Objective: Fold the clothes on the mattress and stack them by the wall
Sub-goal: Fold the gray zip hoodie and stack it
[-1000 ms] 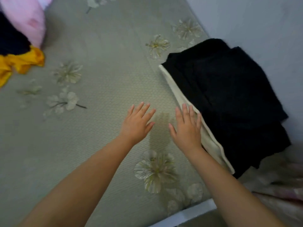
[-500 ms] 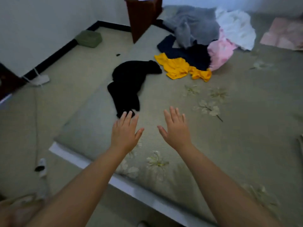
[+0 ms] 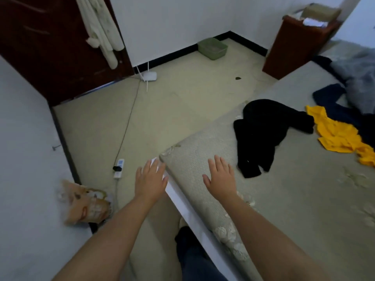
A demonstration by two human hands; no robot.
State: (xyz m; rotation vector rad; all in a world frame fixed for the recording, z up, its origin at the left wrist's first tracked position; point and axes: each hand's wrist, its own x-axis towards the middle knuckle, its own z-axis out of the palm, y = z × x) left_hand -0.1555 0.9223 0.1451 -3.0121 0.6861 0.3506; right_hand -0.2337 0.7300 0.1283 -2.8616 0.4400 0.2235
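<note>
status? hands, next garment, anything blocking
Left hand and right hand open, empty. Black garment unfolded on mattress, just beyond right hand. Nothing between them.

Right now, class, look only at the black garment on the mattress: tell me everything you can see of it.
The black garment lies unfolded and crumpled on the mattress, near the edge that faces the floor. It looks like soft, dark, matte cloth, bunched at the top with two narrow ends trailing toward the person. Its far end lies close to a yellow garment; whether they touch is unclear. Neither hand touches it; the right hand hovers, fingers straight, just short of its near end.
</note>
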